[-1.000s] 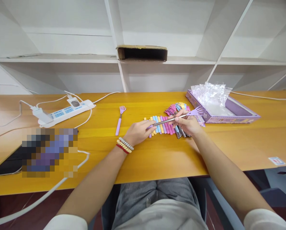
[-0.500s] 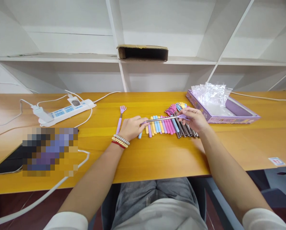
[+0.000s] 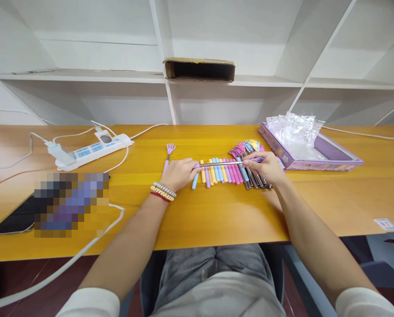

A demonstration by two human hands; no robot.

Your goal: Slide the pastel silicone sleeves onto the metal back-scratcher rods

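A back scratcher (image 3: 221, 164) with a metal rod is held level between my two hands, above a row of handles. My left hand (image 3: 180, 172) is closed on its purple handle end. My right hand (image 3: 264, 167) grips the end with the purple hand-shaped head, partly hidden by the fingers. Below lies the row of coloured handles (image 3: 230, 172) in yellow, purple, blue and pink. Right of them are dark metal rods (image 3: 256, 179) with pink, blue and yellow hand-shaped heads (image 3: 239, 149). One assembled purple back scratcher (image 3: 171, 149) lies beyond my left hand, its lower part hidden.
A purple box (image 3: 318, 165) with clear plastic bags (image 3: 294, 132) stands at the right. At the left are a white power strip (image 3: 94, 152), cables and a dark phone (image 3: 15, 218) beside a blurred patch. A cardboard box (image 3: 200, 70) sits on the white shelf.
The held back scratcher has come closer to level, and its rod spans straighter between my hands. My right hand has shifted its grip over the head. The view has moved slightly.
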